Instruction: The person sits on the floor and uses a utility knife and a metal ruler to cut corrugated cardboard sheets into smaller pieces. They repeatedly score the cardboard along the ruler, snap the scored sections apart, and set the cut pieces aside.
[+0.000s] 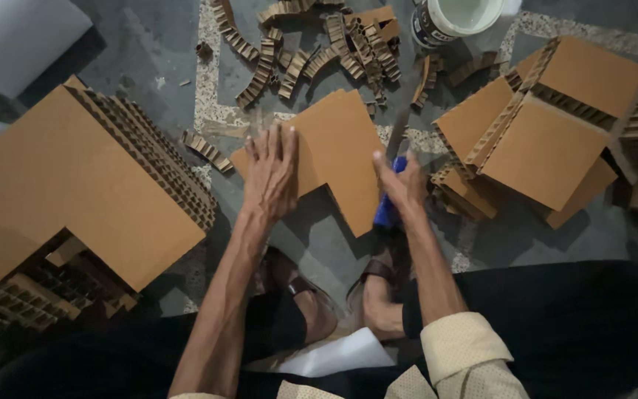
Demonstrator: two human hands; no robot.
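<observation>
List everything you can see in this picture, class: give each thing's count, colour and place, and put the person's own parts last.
L-shaped cardboard piece: one, brown, centre floor.
Cardboard stack: one, brown, left.
Cardboard pile: one, brown, right.
Corrugated offcuts: many, brown, top centre.
Bucket: one, white, top.
Blue tool: one, at the piece's right edge.
Sandals: two, brown, below.
Left hand: flat on the piece.
Right hand: grip on the blue tool.

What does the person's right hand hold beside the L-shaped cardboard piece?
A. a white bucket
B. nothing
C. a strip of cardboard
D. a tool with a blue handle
D: the right hand closes on a blue-handled tool at the edge of the cardboard piece; the left hand lies flat on it.
</observation>
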